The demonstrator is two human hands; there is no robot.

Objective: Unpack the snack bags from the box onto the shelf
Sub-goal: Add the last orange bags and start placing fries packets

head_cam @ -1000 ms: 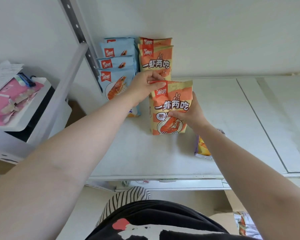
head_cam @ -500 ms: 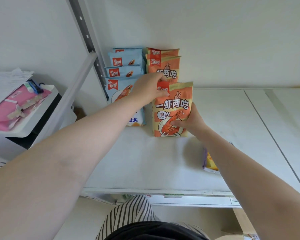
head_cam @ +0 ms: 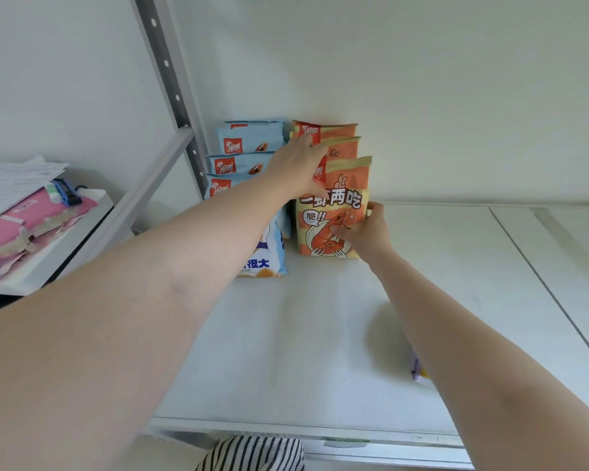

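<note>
Front orange bag (head_cam: 334, 212) stands upright on the shelf (head_cam: 320, 334), third in an orange row against the back wall, tight beside the blue bags (head_cam: 249, 154) on its left. Right hand (head_cam: 366, 232) pinches its lower right edge, thumb on the printed face, fingers curled round the side. Left hand (head_cam: 301, 168) lies flat with fingers extended over the tops of the orange bags, pressing on them rather than gripping. Step looks like seating this bag into the row. To do it well: keep the left palm steadying the tops so the two bags behind don't fan forward, slide the base back with the right until it butts the one behind, then square the bottom edge with the blue row. Let go low first, top last; air-filled bags tend to tip if the top is freed early. Don't squeeze, the contents are probably brittle. One more bag (head_cam: 420, 373) lies near the front edge, mostly hidden by the right forearm; likely next. Box isn't in view, so remaining count unknown.
</note>
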